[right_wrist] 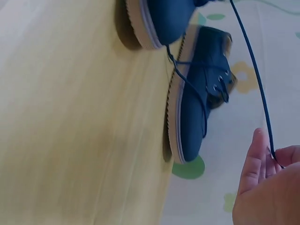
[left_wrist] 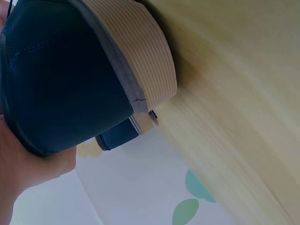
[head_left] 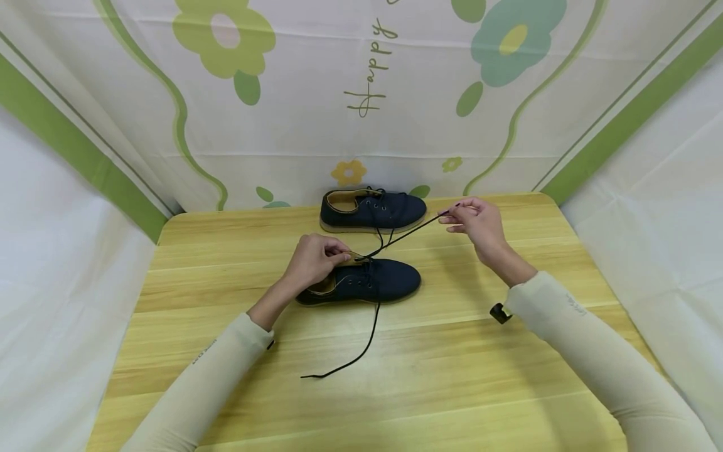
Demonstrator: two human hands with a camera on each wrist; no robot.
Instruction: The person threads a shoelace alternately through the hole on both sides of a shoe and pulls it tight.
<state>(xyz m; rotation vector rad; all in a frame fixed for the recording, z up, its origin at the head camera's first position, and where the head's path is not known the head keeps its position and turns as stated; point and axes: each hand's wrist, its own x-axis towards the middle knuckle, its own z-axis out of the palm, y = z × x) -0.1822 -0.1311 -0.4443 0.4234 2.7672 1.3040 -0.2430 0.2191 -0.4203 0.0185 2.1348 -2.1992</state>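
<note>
The nearer dark navy lace-up shoe (head_left: 398, 279) sits on the table, toe to the right. My left hand (head_left: 312, 260) pinches the edge of its far-side eyelet flap between thumb and fingers; in the left wrist view the shoe's heel (left_wrist: 70, 79) covers most of that hand. A dark shoelace (head_left: 415, 228) runs taut from the flap up to my right hand (head_left: 480, 227), which pinches it close to its end. The right wrist view shows this lace (right_wrist: 255, 70) between thumb and fingers. The other lace end (head_left: 367, 345) lies loose across the near side.
A matching shoe (head_left: 401, 210) stands behind, against the printed curtain (head_left: 305, 125), with its own laces trailing toward the nearer shoe. Under both is the wooden table (head_left: 452, 370). White cloth walls (head_left: 51, 270) rise on both sides.
</note>
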